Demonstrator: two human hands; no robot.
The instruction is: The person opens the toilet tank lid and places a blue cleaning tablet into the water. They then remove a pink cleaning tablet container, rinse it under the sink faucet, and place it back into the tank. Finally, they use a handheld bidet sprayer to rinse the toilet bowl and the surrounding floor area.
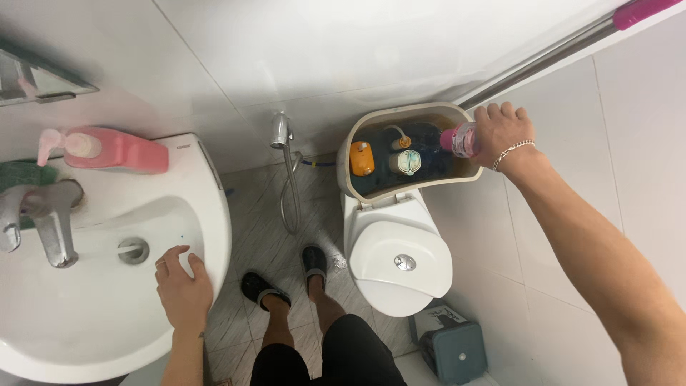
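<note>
white-tiled bathroom: your right hand (500,132) fingers wrap the small clear plastic bottle with pink label (461,139), tipped over the open beige toilet cistern (357,132); likely light, slippery, squashy, so grip mid-body. left hand (182,286) rests spread on white ceramic sink (207,186).

bottle (462,139): body mostly hidden inside right hand (500,131) over the open tank (407,146) | tank's water level: too dark to tell | sink (107,286), left of tank: cut off by picture's edge | bin (454,348) below tank: partly cut off
</note>
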